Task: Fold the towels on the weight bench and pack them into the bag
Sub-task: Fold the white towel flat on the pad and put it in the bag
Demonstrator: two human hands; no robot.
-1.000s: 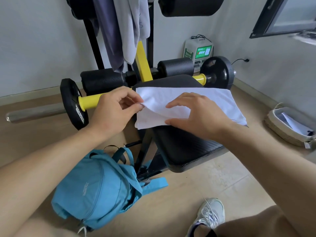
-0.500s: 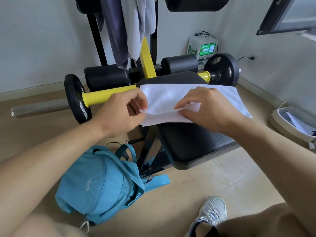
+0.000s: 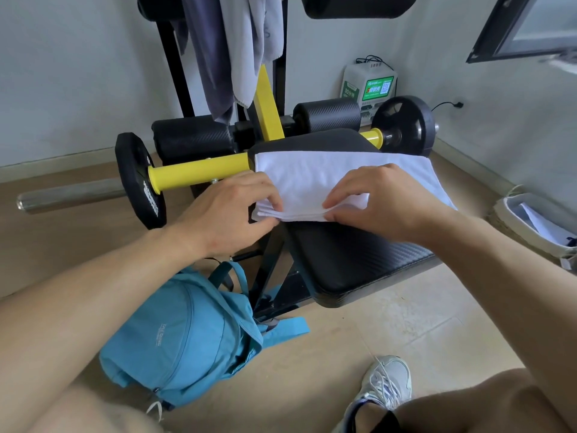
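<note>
Black padding of the weight bench [image 3: 359,257] carries a white towel [image 3: 327,176], folded in layers. Left hand [image 3: 231,214] pinches the stacked edge at its near corner; right hand [image 3: 384,204] pinches the same edge just beside it. Below the left fingers, a blue bag [image 3: 187,342] sits on the floor.

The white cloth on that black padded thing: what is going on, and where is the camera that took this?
The camera sits on a person's head, looking down at their own two hands. The black padded thing is a weight bench. A white towel lies on it, folded. The left hand and right hand each pinch its layered near edge. On the floor beside the bench lies a blue backpack, with the person's sneaker nearby. Other cloths hang from the frame behind.
</note>
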